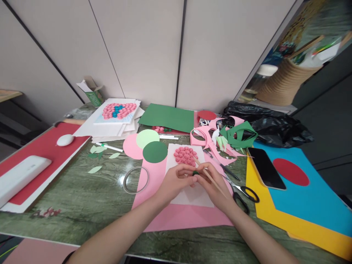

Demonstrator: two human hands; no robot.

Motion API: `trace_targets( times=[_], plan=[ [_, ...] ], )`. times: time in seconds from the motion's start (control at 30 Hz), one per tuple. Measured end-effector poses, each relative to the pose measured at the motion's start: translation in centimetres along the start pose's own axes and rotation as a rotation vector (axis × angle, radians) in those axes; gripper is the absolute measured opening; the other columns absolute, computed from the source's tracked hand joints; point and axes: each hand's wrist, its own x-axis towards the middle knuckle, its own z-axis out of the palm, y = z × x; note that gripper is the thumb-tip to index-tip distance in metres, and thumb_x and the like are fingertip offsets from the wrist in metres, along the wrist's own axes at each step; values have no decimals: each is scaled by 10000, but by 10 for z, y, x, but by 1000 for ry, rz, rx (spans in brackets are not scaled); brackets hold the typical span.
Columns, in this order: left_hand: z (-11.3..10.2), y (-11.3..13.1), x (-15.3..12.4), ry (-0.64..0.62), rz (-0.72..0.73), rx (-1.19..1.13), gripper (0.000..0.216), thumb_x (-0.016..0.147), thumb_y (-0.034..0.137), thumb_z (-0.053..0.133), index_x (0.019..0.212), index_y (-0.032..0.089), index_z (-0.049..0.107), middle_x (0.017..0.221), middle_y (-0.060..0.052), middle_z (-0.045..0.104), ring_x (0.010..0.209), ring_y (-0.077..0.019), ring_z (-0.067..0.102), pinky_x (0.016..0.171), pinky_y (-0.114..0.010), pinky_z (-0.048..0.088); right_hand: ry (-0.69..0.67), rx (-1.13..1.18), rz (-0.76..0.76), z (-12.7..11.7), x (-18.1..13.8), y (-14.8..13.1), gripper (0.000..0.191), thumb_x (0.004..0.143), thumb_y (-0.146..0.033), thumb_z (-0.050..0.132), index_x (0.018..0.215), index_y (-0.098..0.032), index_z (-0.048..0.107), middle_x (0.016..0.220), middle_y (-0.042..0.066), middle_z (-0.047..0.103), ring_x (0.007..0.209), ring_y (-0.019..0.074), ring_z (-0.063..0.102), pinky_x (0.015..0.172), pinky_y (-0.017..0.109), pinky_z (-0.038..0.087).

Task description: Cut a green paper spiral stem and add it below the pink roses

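Both hands meet over a white sheet (176,198) that lies on pink paper (154,220). Between the fingertips is a small dark green paper roll (195,173), pinched by my left hand (178,180) and my right hand (213,183). A thin wooden stick (210,178) also rests in my right hand, slanting across its fingers. Just beyond the fingers, a cluster of pink rolled paper flowers (185,155) sits on the white sheet. Scissors (243,192) with black handles lie right of my right hand, partly covered by it.
A tape roll (136,180), paper leaves (96,150) and a dark green circle (155,151) lie to the left. Paper scraps (214,135), a phone (266,168) and blue paper (316,198) are rightward. Behind stand a finished flower picture (118,111) and green paper (167,116).
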Motion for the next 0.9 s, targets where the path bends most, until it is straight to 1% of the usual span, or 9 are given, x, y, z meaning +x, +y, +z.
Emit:
trace_targets(
  times=[0.1,0.17,0.3,0.47,0.63,0.7,0.8,0.9],
  plan=[
    [4,0,-1,72,-13,16,291,639,218,745,892,131,632,821,-41,664,614,-85,567,572,-217,463,8,-35,-37,1,-1,0,154,829,-273,555,947,-232,466,808,-2,608,687,152,612,606,259,494],
    [5,-2,-1,95,-20,15,304,628,225,753,891,136,628,796,-35,663,610,-87,559,548,-209,453,22,-67,-50,1,-1,-1,144,833,-276,548,947,-229,475,810,1,605,706,154,611,605,253,488],
    [3,-4,0,88,-22,-5,317,614,235,762,884,148,620,795,-43,679,670,-112,580,549,-205,446,20,-48,-30,3,-2,-4,144,841,-292,541,955,-231,477,843,9,603,732,157,602,628,257,483],
    [4,-4,-1,106,-28,1,312,608,234,770,860,145,610,753,-34,681,652,-103,572,576,-208,440,16,-21,30,5,-4,-8,131,852,-300,534,952,-241,473,875,6,582,790,162,588,689,267,470],
    [4,-3,-2,105,-36,-17,318,607,238,775,857,149,600,769,-41,693,658,-109,574,597,-220,433,25,-12,47,6,-5,-10,110,865,-293,519,958,-253,474,869,-8,575,797,159,583,707,274,453],
    [3,-3,-2,98,-33,-28,311,615,238,771,858,147,600,756,-39,693,647,-105,567,602,-222,427,14,10,64,5,-3,-11,116,860,-295,530,954,-256,474,874,-12,581,809,159,590,710,274,453],
    [1,-1,-2,85,-24,-30,259,668,251,734,865,144,606,708,-27,680,619,-98,558,617,-229,419,-23,67,101,4,-1,-14,138,847,-300,555,940,-256,463,855,-26,590,791,151,605,728,278,461],
    [0,1,-1,98,-29,6,190,731,280,678,841,134,627,616,4,626,574,-87,536,615,-230,398,-46,117,117,3,-1,-17,157,832,-290,579,926,-254,458,843,-38,587,771,138,616,742,278,466]
  ],
)
